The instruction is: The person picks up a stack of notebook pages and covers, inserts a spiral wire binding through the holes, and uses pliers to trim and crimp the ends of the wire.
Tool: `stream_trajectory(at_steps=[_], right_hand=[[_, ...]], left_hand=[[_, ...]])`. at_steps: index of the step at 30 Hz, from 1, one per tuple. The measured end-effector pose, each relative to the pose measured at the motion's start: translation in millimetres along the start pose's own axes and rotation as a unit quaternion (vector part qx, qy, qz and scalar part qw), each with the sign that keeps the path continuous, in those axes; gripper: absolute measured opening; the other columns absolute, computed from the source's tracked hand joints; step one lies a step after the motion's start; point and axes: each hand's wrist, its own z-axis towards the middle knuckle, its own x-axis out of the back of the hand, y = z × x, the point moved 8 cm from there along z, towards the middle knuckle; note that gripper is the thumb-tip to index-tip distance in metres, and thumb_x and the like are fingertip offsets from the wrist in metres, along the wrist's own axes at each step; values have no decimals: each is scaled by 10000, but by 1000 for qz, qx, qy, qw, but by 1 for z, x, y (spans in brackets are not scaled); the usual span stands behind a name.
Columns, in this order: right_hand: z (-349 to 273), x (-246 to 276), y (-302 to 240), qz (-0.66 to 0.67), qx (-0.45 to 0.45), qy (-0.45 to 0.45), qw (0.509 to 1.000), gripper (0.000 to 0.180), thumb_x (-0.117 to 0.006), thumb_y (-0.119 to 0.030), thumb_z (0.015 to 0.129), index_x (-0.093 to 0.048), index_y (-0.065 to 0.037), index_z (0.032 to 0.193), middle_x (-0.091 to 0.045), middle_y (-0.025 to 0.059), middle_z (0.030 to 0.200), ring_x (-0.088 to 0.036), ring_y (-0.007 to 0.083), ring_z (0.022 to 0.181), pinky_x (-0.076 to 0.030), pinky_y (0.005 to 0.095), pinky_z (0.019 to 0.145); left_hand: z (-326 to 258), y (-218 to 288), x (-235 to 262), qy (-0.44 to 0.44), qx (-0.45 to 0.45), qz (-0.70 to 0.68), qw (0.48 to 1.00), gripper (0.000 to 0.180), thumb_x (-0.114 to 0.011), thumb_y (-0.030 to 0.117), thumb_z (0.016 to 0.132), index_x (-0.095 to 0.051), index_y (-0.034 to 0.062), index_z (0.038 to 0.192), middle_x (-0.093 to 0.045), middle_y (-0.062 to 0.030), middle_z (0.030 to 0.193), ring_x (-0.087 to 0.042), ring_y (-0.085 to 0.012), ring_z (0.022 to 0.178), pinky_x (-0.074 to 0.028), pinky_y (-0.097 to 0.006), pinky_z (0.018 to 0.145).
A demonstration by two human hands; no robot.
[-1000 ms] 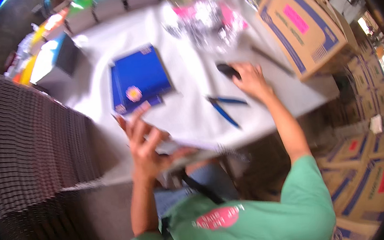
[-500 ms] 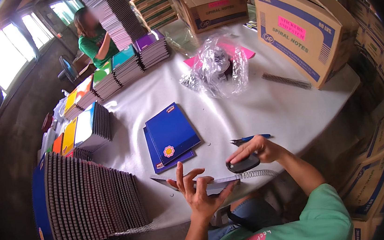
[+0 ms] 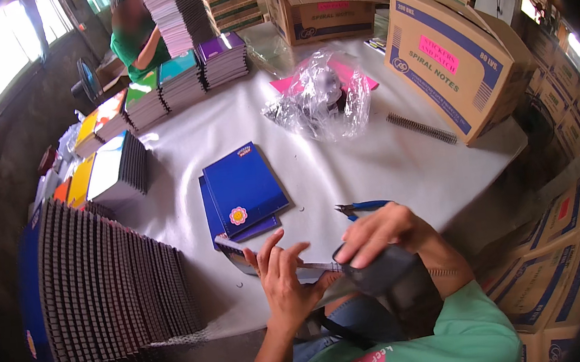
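Observation:
Close to the near table edge, my left hand [image 3: 282,277] holds a thin notebook [image 3: 232,250] tilted up on edge, fingers and thumb on either side of it. My right hand [image 3: 380,231] grips a dark, rounded pad-like thing [image 3: 384,270], blurred, at the right end of the notebook's bound edge. A thin wire coil [image 3: 444,272] shows beside my right forearm; its middle stretch is hidden by the dark thing. Just beyond my right hand lie blue-handled nippers [image 3: 362,206]. Two blue notebooks [image 3: 244,182] overlap flat beyond my left hand.
Tall rows of spiral notebooks [image 3: 113,277] stand at left, with coloured stacks [image 3: 180,76] behind. Clear plastic wrap [image 3: 327,99], a loose dark coil [image 3: 422,128] and cardboard boxes [image 3: 458,64] occupy the far right. A person in green [image 3: 138,48] is at the far side.
My right hand and the dark thing have turned and come slightly nearer to me; the coil now reaches past my forearm. The view has shifted a little.

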Motion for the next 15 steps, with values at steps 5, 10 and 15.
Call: stream_trajectory(at_steps=[5, 10, 15], right_hand=[[4, 0, 10, -68, -30, 35, 997, 505, -567, 146, 578, -696, -77, 1012, -672, 121, 1023, -641, 237, 925, -495, 305, 815], [12, 4, 27, -72, -76, 75, 992, 436, -569, 116, 606, -699, -47, 989, -678, 118, 1002, -650, 230, 935, -490, 279, 833], [2, 21, 69, -166, -212, 152, 951, 297, -627, 104, 693, -687, 8, 968, -681, 131, 979, -652, 177, 900, -501, 293, 841]], left_hand=[[-10, -4, 4, 53, -11, -58, 997, 892, -834, 470, 511, -464, 61, 1213, -557, -122, 1075, -487, -268, 1131, -146, -509, 1068], [-4, -12, 4, 59, -6, -92, 994, 953, -836, 453, 525, -405, 61, 1280, -546, -125, 1093, -479, -258, 1135, -104, -509, 1090], [12, -21, 27, 86, 0, 141, 986, 879, -604, 779, 529, -559, 134, 1125, -543, -96, 1028, -458, -309, 1146, 90, -684, 991]])
